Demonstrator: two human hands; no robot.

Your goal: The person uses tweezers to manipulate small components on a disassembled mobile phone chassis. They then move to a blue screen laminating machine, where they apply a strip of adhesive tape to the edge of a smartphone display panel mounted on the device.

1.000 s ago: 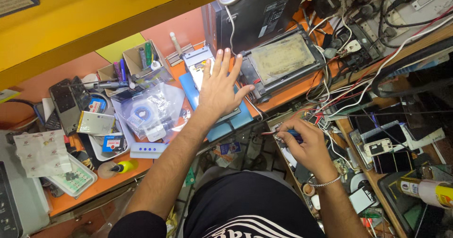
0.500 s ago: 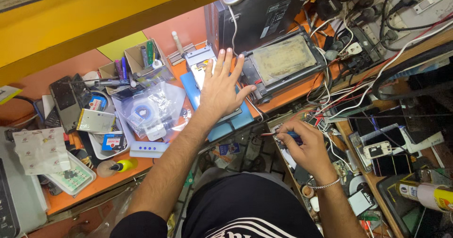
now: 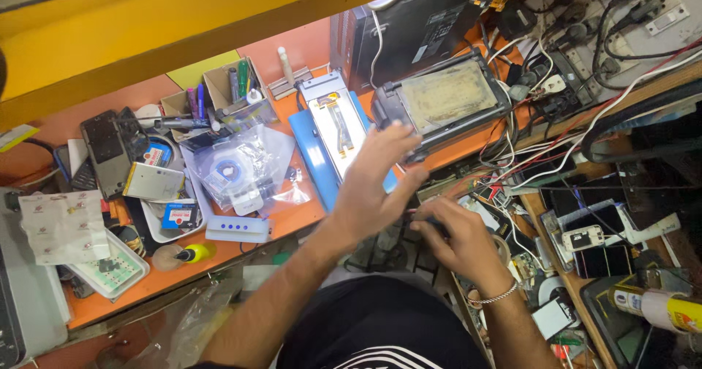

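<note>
My left hand (image 3: 374, 187) hovers blurred over the near end of a blue work mat (image 3: 307, 146), fingers close together and holding nothing, its fingertips next to a grey flat-topped heating machine (image 3: 446, 98). A silver phone frame (image 3: 333, 120) lies on the mat beyond the hand. My right hand (image 3: 459, 243), with a metal bracelet at the wrist, is closed around a small dark tool (image 3: 431, 224) at the bench's inner corner, just below my left hand. The tool's tip is hidden behind my left hand.
Clear plastic bags (image 3: 245, 168), a white box with blue dots (image 3: 238, 228) and a cardboard pen holder (image 3: 234, 84) crowd the orange bench (image 3: 146, 281) on the left. A black case (image 3: 409, 32), tangled cables (image 3: 526, 149) and a socket strip (image 3: 643, 10) fill the back right. Phones (image 3: 585, 237) lie at right.
My left hand has lifted off the blue mat, where it lay flat with fingers spread, and swung down toward my right hand. The right hand stays in place with the tool.
</note>
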